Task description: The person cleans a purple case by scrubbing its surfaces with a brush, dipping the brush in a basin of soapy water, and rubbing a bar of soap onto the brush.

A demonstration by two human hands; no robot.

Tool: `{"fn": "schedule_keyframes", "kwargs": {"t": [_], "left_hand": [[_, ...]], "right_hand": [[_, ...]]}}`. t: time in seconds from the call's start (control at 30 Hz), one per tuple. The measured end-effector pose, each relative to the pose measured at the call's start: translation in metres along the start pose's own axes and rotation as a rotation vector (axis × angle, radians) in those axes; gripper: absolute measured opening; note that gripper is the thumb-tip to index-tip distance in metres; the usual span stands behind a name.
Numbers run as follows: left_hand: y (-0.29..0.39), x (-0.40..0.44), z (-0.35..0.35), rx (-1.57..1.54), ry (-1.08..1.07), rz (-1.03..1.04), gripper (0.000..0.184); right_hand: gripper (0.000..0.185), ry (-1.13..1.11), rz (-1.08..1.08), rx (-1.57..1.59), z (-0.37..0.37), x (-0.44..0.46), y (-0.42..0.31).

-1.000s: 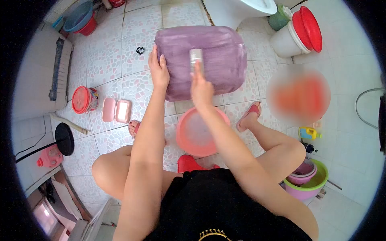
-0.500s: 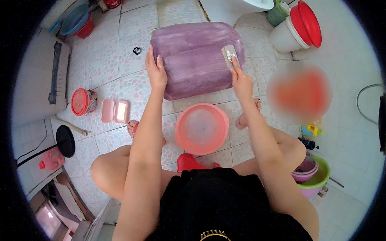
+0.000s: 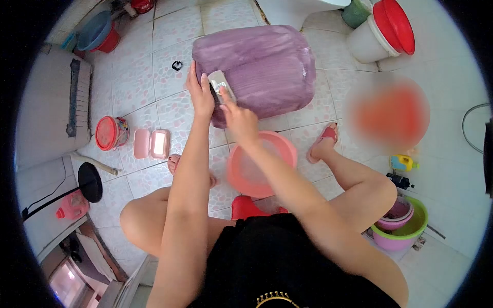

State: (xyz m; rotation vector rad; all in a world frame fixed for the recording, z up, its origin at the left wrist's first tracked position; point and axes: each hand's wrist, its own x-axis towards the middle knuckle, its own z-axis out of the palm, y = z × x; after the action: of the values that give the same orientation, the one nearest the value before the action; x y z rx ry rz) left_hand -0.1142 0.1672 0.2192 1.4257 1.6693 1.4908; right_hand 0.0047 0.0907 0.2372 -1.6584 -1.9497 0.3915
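A large purple, rounded rectangular thing [image 3: 262, 66], streaked and shiny as if wet, lies on the tiles in front of me; I cannot tell its exact kind. Its left edge is gripped by my left hand [image 3: 200, 95], thumb on top and fingers along the side. My right hand [image 3: 240, 120] is closed on a pale scrub brush [image 3: 221, 84], one finger stretched along its back. The brush rests on the purple surface at the left, close to my left thumb. Below, partly covered by my right forearm, stands a pink basin [image 3: 236, 177] with cloudy water.
An open pink soap box [image 3: 160, 143] and a red-lidded bucket [image 3: 106, 133] stand left. A black ring-shaped item [image 3: 177, 65] lies on the floor. To the right are a white bucket [image 3: 367, 43], a yellow bottle [image 3: 401, 163] and nested basins [image 3: 418, 226]. A blurred reddish round area sits at right.
My right hand has carried the brush from the right side of the purple surface to its left side. My left hand stays on the left edge. The view has shifted slightly.
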Motion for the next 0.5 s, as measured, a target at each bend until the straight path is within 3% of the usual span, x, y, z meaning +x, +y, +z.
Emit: {"fn": "schedule_keyframes", "kwargs": {"t": [0.07,0.13,0.2,0.3,0.37,0.43,0.5], "left_hand": [[0.003,-0.002,-0.001,0.026,-0.011,-0.026,0.051],[0.004,-0.002,-0.002,0.046,-0.012,-0.008,0.051],[0.005,-0.003,-0.001,0.036,-0.008,-0.006,0.051],[0.001,-0.002,0.001,0.046,0.007,0.023,0.051],[-0.005,-0.004,0.002,0.050,0.001,0.049,0.051],[-0.009,-0.003,-0.001,0.046,-0.016,0.082,0.052],[-0.008,-0.006,-0.006,0.112,-0.029,0.065,0.056]], "right_hand": [[0.054,-0.085,-0.041,-0.162,-0.030,0.008,0.037],[0.056,-0.029,-0.079,-0.255,-0.056,0.013,0.084],[0.057,0.048,0.044,-0.346,-0.086,0.019,0.132],[0.059,0.021,0.052,-0.216,-0.129,0.014,0.159],[0.060,0.204,-0.201,-0.011,-0.115,0.014,0.174],[0.052,0.184,-0.049,0.385,-0.114,0.011,0.155],[0.041,-0.073,0.532,0.946,-0.124,-0.017,0.118]]}}
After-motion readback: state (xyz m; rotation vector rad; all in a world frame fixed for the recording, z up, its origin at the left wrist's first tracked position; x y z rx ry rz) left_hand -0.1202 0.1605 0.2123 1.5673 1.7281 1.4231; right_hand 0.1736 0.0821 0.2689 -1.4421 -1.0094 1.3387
